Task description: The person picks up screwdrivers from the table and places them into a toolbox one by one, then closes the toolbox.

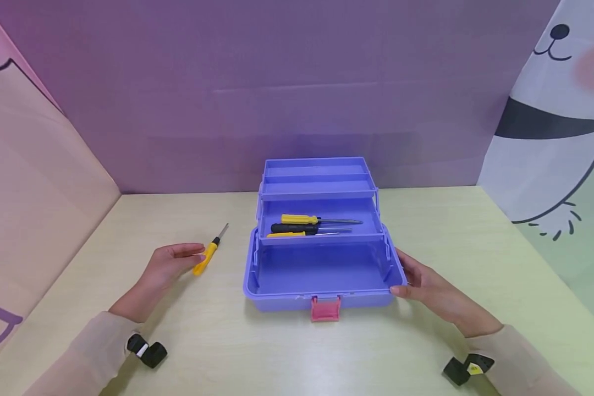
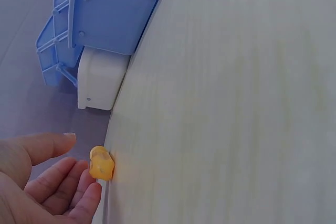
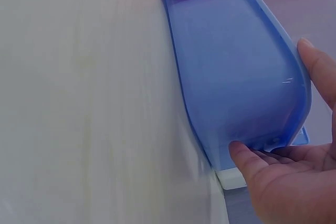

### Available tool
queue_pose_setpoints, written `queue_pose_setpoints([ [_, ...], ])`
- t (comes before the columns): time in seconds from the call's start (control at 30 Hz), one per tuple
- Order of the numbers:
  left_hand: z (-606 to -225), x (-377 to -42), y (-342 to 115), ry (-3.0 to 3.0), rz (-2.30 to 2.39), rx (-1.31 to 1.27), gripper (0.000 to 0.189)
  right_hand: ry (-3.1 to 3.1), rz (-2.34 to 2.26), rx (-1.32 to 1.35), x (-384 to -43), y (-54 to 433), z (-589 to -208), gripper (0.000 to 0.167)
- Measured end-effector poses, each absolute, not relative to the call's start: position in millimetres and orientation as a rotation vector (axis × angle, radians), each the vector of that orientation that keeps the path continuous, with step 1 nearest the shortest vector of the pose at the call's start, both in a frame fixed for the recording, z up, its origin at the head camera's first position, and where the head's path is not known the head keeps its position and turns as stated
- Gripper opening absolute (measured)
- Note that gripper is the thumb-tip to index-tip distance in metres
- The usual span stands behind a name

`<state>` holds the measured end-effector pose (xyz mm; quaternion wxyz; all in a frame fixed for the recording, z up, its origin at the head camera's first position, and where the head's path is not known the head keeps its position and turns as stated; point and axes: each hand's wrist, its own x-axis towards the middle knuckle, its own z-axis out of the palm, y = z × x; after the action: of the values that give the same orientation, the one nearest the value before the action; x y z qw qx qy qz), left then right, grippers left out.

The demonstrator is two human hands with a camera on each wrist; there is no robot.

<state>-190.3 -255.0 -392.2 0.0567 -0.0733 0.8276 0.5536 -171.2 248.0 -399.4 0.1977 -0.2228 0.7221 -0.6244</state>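
A yellow-handled screwdriver (image 1: 205, 259) lies on the table left of the toolbox, its tip angled away and to the right. My left hand (image 1: 170, 264) is beside its handle. In the left wrist view the thumb stands apart from the fingers, with the handle's end (image 2: 102, 165) just past the fingertips. My right hand (image 1: 428, 287) grips the front right corner of the open purple-blue toolbox (image 1: 322, 269), thumb at the rim and fingers against the side wall (image 3: 231, 72). Two yellow screwdrivers (image 1: 299, 219) and a black-handled screwdriver (image 1: 293, 227) lie in the middle tray.
A pink latch (image 1: 325, 310) hangs at the toolbox's front. The upper tray (image 1: 319, 184) is folded out toward the back. A white box-like part (image 2: 102, 80) shows by the toolbox in the left wrist view. A purple backdrop (image 1: 297, 82) rises behind the pale table (image 1: 208, 346).
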Motion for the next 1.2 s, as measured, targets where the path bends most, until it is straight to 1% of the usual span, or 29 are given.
queue_pose_setpoints([
  [0.23, -393.8, -192.0, -252.6, 2.5, 1.627, -0.284, 0.05, 2.012, -1.752, -0.634, -171.9, 248.0, -398.9, 0.084],
  [0.6, -391.8, -194.3, -251.6, 2.571, 1.439, -0.141, 0.05, 2.021, -1.75, -0.616, -170.2, 248.2, -396.8, 0.085],
  [0.87, -394.1, -198.4, -247.3, 2.635, 1.317, -0.2, 0.053, 2.008, -1.76, -0.633, -169.6, 247.3, -397.4, 0.084],
  [1.2, -390.2, -195.1, -246.2, 2.648, 1.315, -0.144, 0.048, 2.018, -1.762, -0.619, -168.0, 245.6, -396.1, 0.085],
])
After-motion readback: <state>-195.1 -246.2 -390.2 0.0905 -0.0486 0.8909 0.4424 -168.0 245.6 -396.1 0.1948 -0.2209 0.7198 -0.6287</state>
